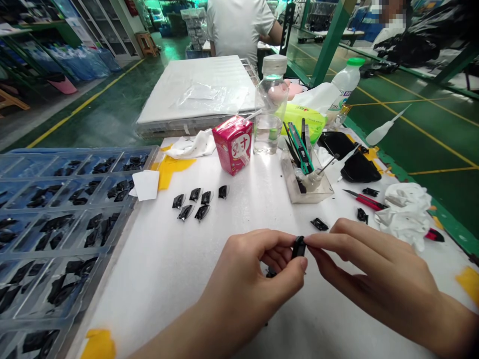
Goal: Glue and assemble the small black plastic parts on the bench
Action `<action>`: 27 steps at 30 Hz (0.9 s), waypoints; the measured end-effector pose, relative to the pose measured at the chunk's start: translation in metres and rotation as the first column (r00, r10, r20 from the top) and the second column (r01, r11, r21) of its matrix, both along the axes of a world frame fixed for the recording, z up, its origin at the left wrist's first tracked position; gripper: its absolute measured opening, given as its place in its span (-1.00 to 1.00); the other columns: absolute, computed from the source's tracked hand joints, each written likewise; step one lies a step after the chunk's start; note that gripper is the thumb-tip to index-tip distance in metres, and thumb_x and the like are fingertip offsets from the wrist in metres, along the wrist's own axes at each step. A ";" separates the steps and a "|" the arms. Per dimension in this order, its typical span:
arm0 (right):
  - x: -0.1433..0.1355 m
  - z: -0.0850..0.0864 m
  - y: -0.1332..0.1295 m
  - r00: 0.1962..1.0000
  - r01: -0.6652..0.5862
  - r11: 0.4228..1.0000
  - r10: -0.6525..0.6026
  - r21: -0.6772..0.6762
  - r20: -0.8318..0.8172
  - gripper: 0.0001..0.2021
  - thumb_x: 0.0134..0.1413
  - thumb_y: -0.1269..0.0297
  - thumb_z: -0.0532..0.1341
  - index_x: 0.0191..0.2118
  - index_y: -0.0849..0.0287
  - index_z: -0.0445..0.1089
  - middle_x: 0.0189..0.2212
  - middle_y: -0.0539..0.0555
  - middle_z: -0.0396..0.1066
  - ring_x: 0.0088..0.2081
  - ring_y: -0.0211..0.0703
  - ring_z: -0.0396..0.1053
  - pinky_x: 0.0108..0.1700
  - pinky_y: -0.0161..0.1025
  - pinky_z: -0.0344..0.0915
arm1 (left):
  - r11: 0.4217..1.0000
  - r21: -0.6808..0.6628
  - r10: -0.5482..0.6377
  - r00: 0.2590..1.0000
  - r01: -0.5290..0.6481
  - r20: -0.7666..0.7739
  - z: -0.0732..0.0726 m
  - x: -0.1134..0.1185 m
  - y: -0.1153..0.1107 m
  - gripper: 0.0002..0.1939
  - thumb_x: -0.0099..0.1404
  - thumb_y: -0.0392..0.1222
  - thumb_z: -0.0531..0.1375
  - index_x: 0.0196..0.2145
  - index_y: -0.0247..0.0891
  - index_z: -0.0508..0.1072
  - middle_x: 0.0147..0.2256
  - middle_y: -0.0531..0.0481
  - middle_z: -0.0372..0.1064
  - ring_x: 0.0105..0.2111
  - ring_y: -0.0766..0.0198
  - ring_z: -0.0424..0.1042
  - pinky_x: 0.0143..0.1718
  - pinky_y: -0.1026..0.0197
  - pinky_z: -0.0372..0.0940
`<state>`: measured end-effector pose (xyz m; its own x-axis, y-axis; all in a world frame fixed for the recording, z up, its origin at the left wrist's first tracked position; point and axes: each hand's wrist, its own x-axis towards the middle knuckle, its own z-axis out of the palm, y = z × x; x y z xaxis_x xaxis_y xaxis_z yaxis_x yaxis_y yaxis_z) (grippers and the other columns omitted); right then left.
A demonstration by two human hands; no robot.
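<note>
A small black part (298, 248) is pinched between the thumb and fingers of my left hand (258, 274), above the white tabletop. The fingertips of my right hand (377, 269) press on the same part from the right side. Beneath my left hand, another black piece (271, 272) shows partly; the rest of it is hidden. Just beyond my hands lies a loose black part (319, 224). Several small black pieces with clear film (202, 213) are laid out to the left, in front of the red drink carton (233, 145).
A divided plastic tray (84, 199) of black parts covers the left side. Behind stand a clear bottle (267, 114) and a tool box (310, 192) with cutters. At right lie a red knife (364, 200) and crumpled white cloth (406, 212). A person (239, 30) sits beyond.
</note>
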<state>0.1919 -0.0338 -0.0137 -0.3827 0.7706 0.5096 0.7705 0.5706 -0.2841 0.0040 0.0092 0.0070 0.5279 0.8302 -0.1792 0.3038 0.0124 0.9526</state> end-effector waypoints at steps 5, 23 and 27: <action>0.001 -0.001 -0.001 1.000 0.002 1.000 -0.002 0.017 0.012 -0.89 0.26 0.47 0.11 -0.16 0.21 0.35 -0.48 0.00 0.31 -0.48 -0.31 0.26 -0.46 -0.34 0.15 | 0.999 0.032 -0.022 0.999 0.023 -0.024 -0.003 -0.002 -0.002 -0.89 0.18 -0.33 0.22 -0.35 -0.30 0.57 -0.50 0.09 0.44 -0.50 0.39 0.37 -0.44 0.40 0.28; -0.003 0.001 0.000 1.000 0.001 0.999 -0.003 -0.047 -0.024 -0.91 0.23 0.47 0.10 -0.28 0.17 0.30 -0.58 -0.06 0.25 -0.58 -0.32 0.18 -0.52 -0.34 0.10 | 0.969 0.243 -0.018 0.995 0.040 -0.096 -0.007 0.000 -0.006 -0.91 0.20 -0.31 0.22 -0.33 -0.30 0.55 -0.54 0.09 0.41 -0.54 0.39 0.38 -0.45 0.37 0.26; -0.003 0.000 0.000 1.000 -0.002 0.999 0.001 -0.044 -0.022 -0.91 0.24 0.46 0.11 -0.29 0.17 0.30 -0.57 -0.07 0.26 -0.58 -0.32 0.18 -0.51 -0.34 0.09 | 0.953 0.300 -0.012 0.995 0.042 -0.101 -0.007 0.000 -0.006 -0.92 0.19 -0.33 0.23 -0.35 -0.31 0.55 -0.55 0.09 0.41 -0.54 0.38 0.39 -0.45 0.35 0.26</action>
<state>0.1888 -0.0339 -0.0133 -0.3729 0.7918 0.4838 0.7628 0.5585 -0.3261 0.0036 0.0036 -0.0002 0.5430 0.8394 0.0254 0.3915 -0.2798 0.8766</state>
